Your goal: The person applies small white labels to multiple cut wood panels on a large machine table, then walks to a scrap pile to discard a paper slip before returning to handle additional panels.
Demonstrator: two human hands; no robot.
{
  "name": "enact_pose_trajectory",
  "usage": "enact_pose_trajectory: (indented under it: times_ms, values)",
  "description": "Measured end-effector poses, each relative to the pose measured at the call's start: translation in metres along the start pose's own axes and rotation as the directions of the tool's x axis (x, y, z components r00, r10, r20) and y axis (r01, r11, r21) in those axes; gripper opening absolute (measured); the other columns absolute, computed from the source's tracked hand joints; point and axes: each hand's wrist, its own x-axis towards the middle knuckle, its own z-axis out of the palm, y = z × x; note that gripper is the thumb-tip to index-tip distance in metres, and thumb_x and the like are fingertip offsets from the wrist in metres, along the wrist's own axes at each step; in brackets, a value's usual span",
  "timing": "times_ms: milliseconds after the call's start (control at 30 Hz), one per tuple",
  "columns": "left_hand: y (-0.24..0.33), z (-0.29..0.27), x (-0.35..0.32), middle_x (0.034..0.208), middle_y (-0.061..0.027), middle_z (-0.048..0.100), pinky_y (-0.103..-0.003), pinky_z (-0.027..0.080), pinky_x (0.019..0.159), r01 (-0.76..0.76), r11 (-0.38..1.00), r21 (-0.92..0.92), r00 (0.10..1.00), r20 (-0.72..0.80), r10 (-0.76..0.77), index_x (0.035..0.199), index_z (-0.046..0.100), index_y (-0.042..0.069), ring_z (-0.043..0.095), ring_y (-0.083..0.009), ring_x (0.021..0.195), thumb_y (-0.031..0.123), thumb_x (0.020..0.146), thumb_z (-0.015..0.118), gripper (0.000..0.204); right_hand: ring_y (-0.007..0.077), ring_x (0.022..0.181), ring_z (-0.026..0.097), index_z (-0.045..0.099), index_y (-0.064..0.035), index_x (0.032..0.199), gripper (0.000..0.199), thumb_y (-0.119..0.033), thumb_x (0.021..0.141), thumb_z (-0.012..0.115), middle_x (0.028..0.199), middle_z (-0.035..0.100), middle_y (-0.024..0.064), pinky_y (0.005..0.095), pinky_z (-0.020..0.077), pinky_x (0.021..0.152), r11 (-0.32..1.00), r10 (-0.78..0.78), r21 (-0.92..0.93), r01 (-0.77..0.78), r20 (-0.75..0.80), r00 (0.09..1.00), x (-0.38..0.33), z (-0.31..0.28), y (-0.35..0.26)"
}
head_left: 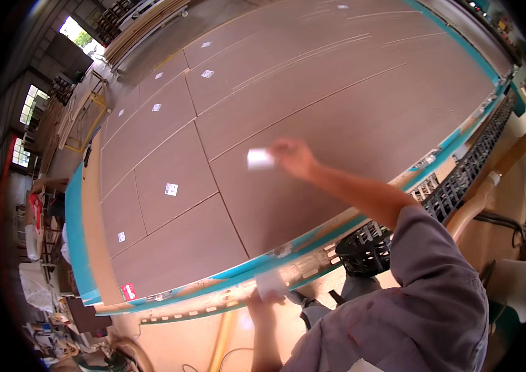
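My right hand (295, 159) reaches out over a large brown sheet cut into panels (312, 204), with its fingers pinched on a small white label (259, 159). Motion blurs both the hand and the label. Lower down, just off the near edge of the sheet, my left hand (265, 305) is closed on a pale, blurred piece of paper (270, 284). White printed labels like this one (171, 190) lie on several of the cut panels. A red and white sticker (128, 292) sits at the sheet's near left corner.
The sheet lies on a machine bed with a teal edge (82, 229). A black cable chain (461, 183) and a fat hose (471, 211) run along the right. Stacked boards (142, 31) and a yellow-framed cart (93, 118) stand beyond, at the far left.
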Motion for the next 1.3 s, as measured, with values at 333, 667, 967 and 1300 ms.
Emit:
enact_pose_trajectory:
  times_ms: [333, 667, 967, 1300]
  values:
    - [0.020, 0.098, 0.025, 0.081, -0.0139, 0.061, -0.033, 0.049, 0.052, 0.076, 0.996, -0.043, 0.986, -0.143, -0.082, 0.105, 0.057, -0.009, 0.059, -0.0235, 0.064, 0.015, 0.074, 0.063, 0.040, 0.0234, 0.083, 0.064, 0.066, -0.0057, 0.091, 0.014, -0.018, 0.085, 0.062, 0.088, 0.067, 0.0123, 0.0333, 0.0492, 0.074, 0.938, -0.244, -0.260, 0.229, -0.026, 0.969, 0.222, -0.062, 0.078]
    - [0.046, 0.107, 0.062, 0.078, -0.0104, 0.063, -0.026, 0.044, 0.047, 0.096, 0.994, -0.050, 0.912, -0.396, -0.108, 0.098, 0.057, -0.003, 0.055, -0.0154, 0.055, 0.026, 0.092, 0.048, 0.030, 0.0341, 0.088, 0.062, 0.061, -0.0149, 0.099, 0.021, -0.031, 0.092, 0.052, 0.094, 0.064, 0.0117, 0.0465, 0.0514, 0.074, 0.230, -0.572, -0.911, 0.343, 0.159, 0.805, 0.260, -0.215, 0.096]
    - [0.082, 0.124, 0.052, 0.099, -0.0142, 0.065, -0.029, 0.056, 0.068, -0.107, 0.897, -0.430, 0.965, -0.263, -0.010, 0.119, 0.051, -0.005, 0.067, -0.0212, 0.081, 0.022, 0.088, 0.058, 0.041, 0.0273, 0.125, 0.046, 0.059, -0.0119, 0.121, 0.033, -0.028, 0.092, 0.054, 0.134, 0.051, 0.0084, 0.0367, 0.0398, 0.102, 0.243, -0.619, -0.754, 0.610, 0.364, 0.696, 0.246, -0.173, 0.089]
    - [0.080, 0.135, 0.038, 0.098, -0.0150, 0.063, -0.028, 0.053, 0.068, -0.084, 0.901, -0.425, 0.932, -0.355, -0.080, 0.117, 0.050, -0.007, 0.064, -0.0200, 0.079, 0.012, 0.089, 0.048, 0.033, 0.0297, 0.084, 0.066, 0.067, -0.0177, 0.108, 0.022, -0.023, 0.092, 0.052, 0.102, 0.067, 0.0077, 0.0393, 0.0537, 0.075, 0.216, -0.673, -0.933, 0.289, 0.073, 0.736, 0.291, -0.210, 0.116]
